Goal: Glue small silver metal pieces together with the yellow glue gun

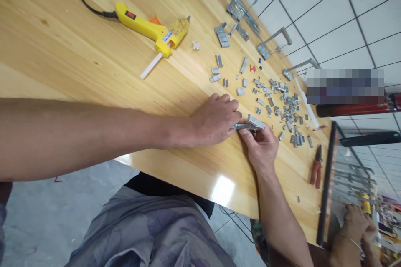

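My left hand (216, 119) reaches in from the left, its fingers curled and closed on the near end of a silver-grey folded strip piece (256, 121). From the lower right, my right hand (265, 146) grips the other end of the same piece, thumb along its lower side. A raised grey block forms the piece's upper part; its left end is hidden by my left fingers. Beyond my hands, several small silver-grey pieces (290, 108) lie in a loose heap. Pliers with red handles (316, 171) rest to the right of my right hand.
A yellow glue gun (140, 27) with a white glue stick (152, 65) and black cord lies at upper left. Grey frames (265, 50) stand along the far edge. At right, a dark-edged panel (326, 192) borders the table (94, 71); another person's hands (355, 221) are beyond it.
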A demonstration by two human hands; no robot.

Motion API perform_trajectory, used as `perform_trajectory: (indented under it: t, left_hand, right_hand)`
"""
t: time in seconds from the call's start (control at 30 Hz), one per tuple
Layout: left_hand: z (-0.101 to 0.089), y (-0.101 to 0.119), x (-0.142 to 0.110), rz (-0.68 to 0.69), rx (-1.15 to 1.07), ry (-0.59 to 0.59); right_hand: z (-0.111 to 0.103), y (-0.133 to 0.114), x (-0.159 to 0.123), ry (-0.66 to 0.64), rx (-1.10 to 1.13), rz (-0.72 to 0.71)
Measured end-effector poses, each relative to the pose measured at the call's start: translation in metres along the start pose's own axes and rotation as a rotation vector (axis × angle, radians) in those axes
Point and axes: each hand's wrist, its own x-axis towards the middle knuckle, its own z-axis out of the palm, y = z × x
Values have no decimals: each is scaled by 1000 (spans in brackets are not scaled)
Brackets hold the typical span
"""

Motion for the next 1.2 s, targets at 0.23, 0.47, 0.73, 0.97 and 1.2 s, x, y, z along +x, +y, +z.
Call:
perform_trajectory:
  t: [0.23, 0.47, 0.73, 0.97, 1.2]
  left_hand:
    - [0, -1, 0, 1, -2, 7]
    - [-3, 0, 2, -8, -6, -33]
    - [-1, 0, 1, -5, 5, -8]
    - [-3, 0, 2, -10, 0, -21]
    - [-6, 1, 2, -22, -11, -55]
  right_hand:
    - [-1, 1, 0, -16, -22, -12]
    - [-2, 5, 0, -23, -23, -41]
    - [-3, 6, -2, -27, -38, -9]
    - [-3, 7, -2, -29, -66, -16]
    - [-4, 10, -2, -44, 0, -49]
